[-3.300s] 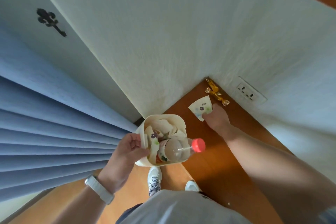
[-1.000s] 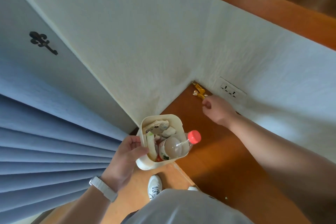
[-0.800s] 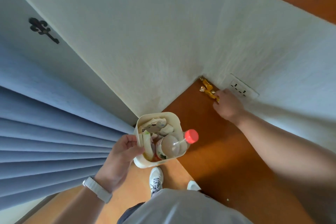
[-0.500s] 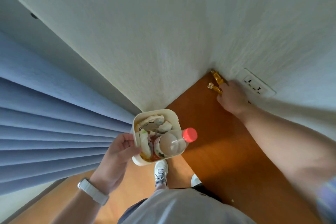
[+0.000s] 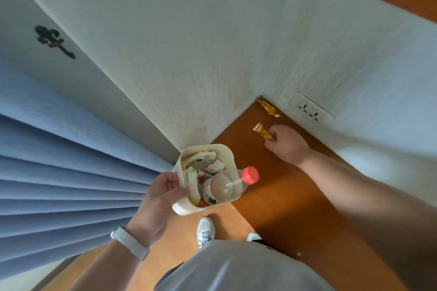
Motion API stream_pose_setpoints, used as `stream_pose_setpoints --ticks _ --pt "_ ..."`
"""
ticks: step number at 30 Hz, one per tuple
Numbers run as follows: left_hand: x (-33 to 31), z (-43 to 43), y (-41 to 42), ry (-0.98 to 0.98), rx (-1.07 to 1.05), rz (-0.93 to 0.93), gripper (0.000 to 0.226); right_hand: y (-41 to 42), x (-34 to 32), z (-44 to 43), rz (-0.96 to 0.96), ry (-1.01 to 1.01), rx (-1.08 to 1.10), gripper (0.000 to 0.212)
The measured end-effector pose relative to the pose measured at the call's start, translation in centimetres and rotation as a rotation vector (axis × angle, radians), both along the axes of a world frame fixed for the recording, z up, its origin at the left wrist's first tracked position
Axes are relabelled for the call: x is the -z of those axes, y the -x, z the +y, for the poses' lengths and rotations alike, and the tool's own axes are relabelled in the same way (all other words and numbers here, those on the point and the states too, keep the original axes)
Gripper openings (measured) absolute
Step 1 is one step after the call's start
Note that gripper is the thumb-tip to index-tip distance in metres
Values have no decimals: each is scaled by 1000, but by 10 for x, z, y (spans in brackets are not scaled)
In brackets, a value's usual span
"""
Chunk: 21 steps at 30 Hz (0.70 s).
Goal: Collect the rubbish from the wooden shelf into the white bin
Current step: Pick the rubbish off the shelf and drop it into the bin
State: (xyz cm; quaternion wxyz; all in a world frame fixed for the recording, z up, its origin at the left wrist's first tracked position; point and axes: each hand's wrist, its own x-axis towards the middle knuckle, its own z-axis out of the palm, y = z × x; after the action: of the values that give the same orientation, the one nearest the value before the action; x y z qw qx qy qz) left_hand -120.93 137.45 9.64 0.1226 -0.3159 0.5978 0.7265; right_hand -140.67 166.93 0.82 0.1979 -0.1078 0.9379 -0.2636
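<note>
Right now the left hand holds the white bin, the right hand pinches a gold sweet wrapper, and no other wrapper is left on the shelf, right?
Not quite. In the head view a second gold wrapper lies in the wooden shelf corner. The left hand holds the white bin, and the right hand pinches a gold sweet wrapper.

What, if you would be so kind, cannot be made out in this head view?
- Head view: the right hand covers one end of the gold sweet wrapper it pinches.
- The clear plastic bottle with red cap hides the bottom of the white plastic bin, held by the left hand.
- Bottle label: too small.
</note>
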Motion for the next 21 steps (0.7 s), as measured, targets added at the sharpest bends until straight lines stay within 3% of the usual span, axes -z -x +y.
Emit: stream_pose_setpoints --ticks 9,14,21 --pt "-14 4 9 -33 83 49 52 -26 -110 -36 -15 287 -139 15" --pt "-19 6 13 -98 89 82 46 -32 -143 -60 -18 157 -394 9" --pt "-20 10 16 -142 76 115 54 -28 -145 -77 -54 55 -452 23"
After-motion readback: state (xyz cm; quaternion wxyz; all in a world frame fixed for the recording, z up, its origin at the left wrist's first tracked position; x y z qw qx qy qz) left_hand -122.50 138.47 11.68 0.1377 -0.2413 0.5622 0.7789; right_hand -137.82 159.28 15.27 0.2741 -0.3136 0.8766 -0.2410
